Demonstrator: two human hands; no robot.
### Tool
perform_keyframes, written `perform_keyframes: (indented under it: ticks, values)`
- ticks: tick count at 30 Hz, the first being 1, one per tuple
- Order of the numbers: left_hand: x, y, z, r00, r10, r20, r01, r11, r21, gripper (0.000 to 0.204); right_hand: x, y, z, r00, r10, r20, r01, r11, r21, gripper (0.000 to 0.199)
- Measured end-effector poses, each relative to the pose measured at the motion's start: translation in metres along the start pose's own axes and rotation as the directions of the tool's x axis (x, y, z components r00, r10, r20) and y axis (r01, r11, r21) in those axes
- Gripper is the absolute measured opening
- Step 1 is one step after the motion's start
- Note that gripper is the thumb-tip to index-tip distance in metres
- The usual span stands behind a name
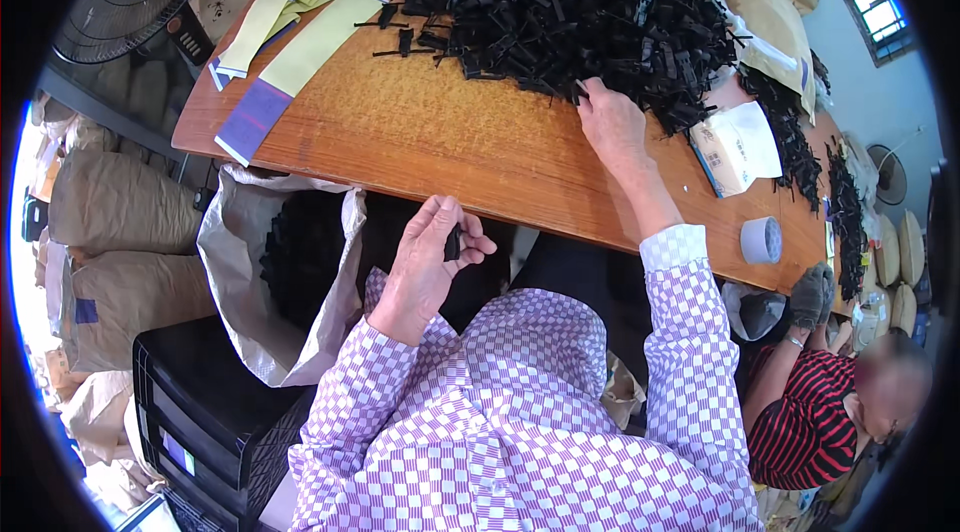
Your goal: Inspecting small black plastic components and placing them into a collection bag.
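Note:
A big heap of small black plastic pieces [590, 7], some with thin prongs, lies on the wooden table [400, 142]. At the heap's near edge my right hand [612, 127] reaches in with its fingertips pinched together; what they grip, if anything, is too small to make out. In front of the table's near edge, my left hand [432, 252] is closed around a small black plastic piece [453, 243], which shows between thumb and fingers. Below and left of that hand stands an open white woven sack [228, 232] with black pieces inside.
Yellow and purple paper strips [285, 82] lie at the table's left. To the right are a small white carton [735, 147] and a tape roll [761, 240]. A black drawer unit [190, 412] and full brown sacks [125, 212] stand left. A person in striped clothing [810, 412] sits at right.

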State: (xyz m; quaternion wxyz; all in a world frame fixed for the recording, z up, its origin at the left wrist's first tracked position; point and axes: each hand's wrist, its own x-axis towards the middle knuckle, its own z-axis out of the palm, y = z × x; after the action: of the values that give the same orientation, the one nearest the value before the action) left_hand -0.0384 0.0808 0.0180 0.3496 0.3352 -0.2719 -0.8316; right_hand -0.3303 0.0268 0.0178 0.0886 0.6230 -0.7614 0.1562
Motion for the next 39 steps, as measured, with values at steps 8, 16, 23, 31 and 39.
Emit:
perform_keyframes:
  ticks: [8,16,23,31,39]
  values:
    - [0.002,-0.011,-0.005,0.991,-0.092,0.101,0.106,0.984,-0.146,0.017,-0.013,-0.006,0.021,0.986,0.106,-0.129,-0.064,0.954,0.294,0.026]
    - [-0.002,-0.014,0.001,0.973,-0.18,0.142,0.205,0.96,-0.191,0.01,0.01,-0.011,0.024,0.973,0.16,0.169,-0.228,0.795,0.562,0.032]
    - [-0.004,-0.013,0.004,0.973,-0.172,0.151,0.191,0.975,-0.118,0.008,0.002,-0.01,0.018,0.987,0.141,0.076,-0.159,0.817,0.554,0.023]
    - [0.006,-0.002,0.007,0.985,-0.085,0.147,0.081,0.996,0.028,0.034,-0.067,-0.05,-0.03,0.968,-0.251,0.017,0.194,0.787,0.585,0.013]
    - [0.012,-0.002,-0.011,0.895,-0.114,0.431,0.094,0.993,0.067,0.046,-0.092,-0.094,-0.066,0.812,-0.58,0.068,0.46,0.707,0.538,0.025]
